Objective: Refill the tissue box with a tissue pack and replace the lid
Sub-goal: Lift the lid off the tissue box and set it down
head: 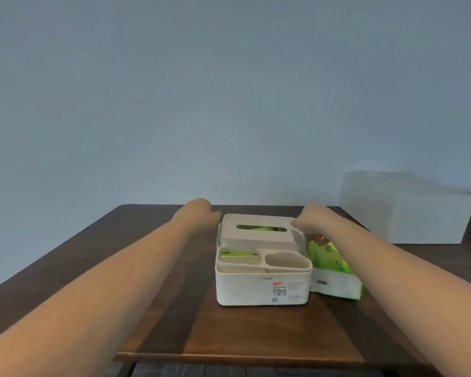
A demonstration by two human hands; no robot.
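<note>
A white tissue box (pixel 263 288) with a small label on its front stands in the middle of the table. Its cream lid (pixel 259 235), with an oval slot showing green through it, sits raised and slightly tilted over the back of the box. My left hand (pixel 200 210) grips the lid's left end. On the lid's right end, my right hand (pixel 309 223) has its fingers curled over the edge. A green and white tissue pack (pixel 335 273) lies just right of the box, touching it. Green also shows in the box's front left compartment.
The dark wooden table (pixel 158 295) has its front edge close to me. A large white box (pixel 403 208) stands at the back right against the plain blue-grey wall.
</note>
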